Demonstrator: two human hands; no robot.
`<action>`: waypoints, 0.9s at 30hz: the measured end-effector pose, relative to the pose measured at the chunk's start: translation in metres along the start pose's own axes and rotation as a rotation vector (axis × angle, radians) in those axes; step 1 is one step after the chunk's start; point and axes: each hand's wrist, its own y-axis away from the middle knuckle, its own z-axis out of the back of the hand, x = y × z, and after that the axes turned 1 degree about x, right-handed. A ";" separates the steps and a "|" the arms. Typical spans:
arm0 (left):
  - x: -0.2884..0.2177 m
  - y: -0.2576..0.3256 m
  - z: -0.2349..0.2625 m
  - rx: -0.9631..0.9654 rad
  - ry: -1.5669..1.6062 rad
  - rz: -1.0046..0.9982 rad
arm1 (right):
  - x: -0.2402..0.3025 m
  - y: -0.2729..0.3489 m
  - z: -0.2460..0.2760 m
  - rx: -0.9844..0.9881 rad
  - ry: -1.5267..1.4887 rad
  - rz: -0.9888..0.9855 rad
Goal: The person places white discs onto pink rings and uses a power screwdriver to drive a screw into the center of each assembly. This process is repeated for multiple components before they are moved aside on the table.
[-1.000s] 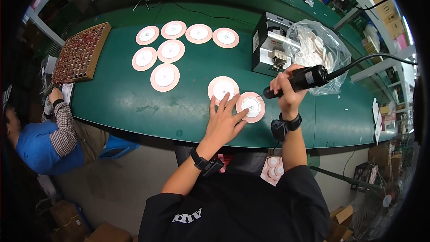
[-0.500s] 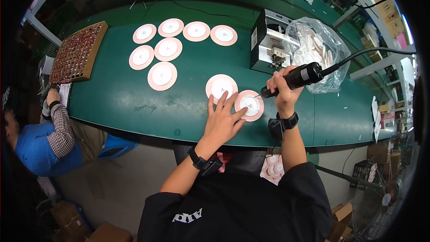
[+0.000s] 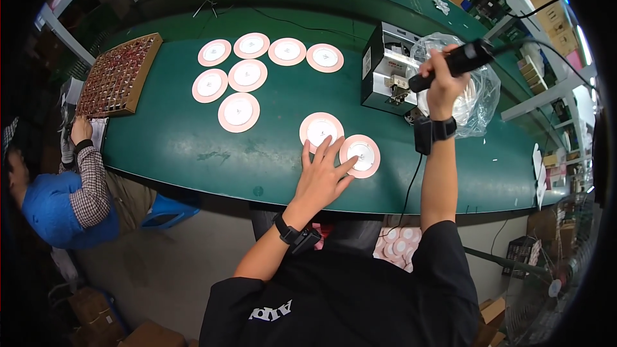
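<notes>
My left hand (image 3: 319,180) is spread open, palm down. Its fingertips touch two pink-rimmed discs with white round centres: the left disc (image 3: 322,121) and the right disc (image 3: 368,168). My right hand (image 3: 443,93) is closed around a black corded electric screwdriver (image 3: 468,58). The screwdriver's front end is over a black-and-silver box-shaped machine (image 3: 390,67), resembling a screw feeder; its bit cannot be made out. Farther left, several matching discs (image 3: 238,113) lie flat in loose rows.
A clear plastic bag (image 3: 490,99) of pale round pieces stands right of the machine. At the far left is a compartmented tray (image 3: 122,77) of small reddish parts, beside a seated person in blue (image 3: 64,209). More pink discs (image 3: 400,244) lie below the table edge.
My right hand has lifted the electric screwdriver off the right disc and moved it away and to the right, over the machine. My left hand remains on the two discs.
</notes>
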 end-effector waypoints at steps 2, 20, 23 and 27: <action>-0.001 0.001 0.001 -0.045 0.009 0.009 | -0.002 0.002 0.000 0.009 0.048 -0.037; -0.002 0.004 0.002 -0.025 -0.005 0.046 | 0.006 0.137 -0.029 0.244 -0.125 -0.285; -0.002 0.003 0.002 -0.020 -0.005 0.044 | 0.001 0.136 -0.033 0.281 -0.141 -0.301; -0.001 0.002 0.002 -0.033 -0.006 0.048 | 0.000 0.135 -0.033 0.281 -0.156 -0.316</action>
